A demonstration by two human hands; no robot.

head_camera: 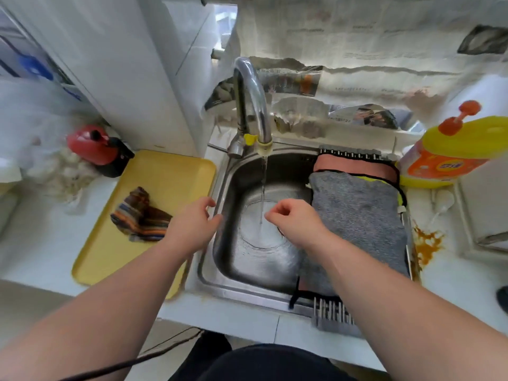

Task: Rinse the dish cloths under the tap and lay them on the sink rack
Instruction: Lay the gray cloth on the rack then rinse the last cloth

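Your left hand [192, 224] hangs over the left rim of the sink [220, 287] with its fingers loosely spread, holding nothing. Your right hand [294, 221] is over the basin just beside the stream of water [263, 188], fingers loosely curled, and it holds nothing either. The tap [253, 100] is running.

Two cloths already lie on the rack [332, 312] across the right side of the sink: a grey cloth [357, 215] spread flat on top, and a pink cloth [354, 166] under it, showing at the far end. Those two look finished.

One striped cloth [143, 215] lies crumpled on the yellow tray [165, 174] to the left of the sink, near your left hand but not touching it. It looks like the piece that is left: you would pick it up, rinse it under the stream, and lay it on the rack, where the grey cloth already covers most of the room. By that count you are roughly two thirds through, with the tap to shut off afterwards
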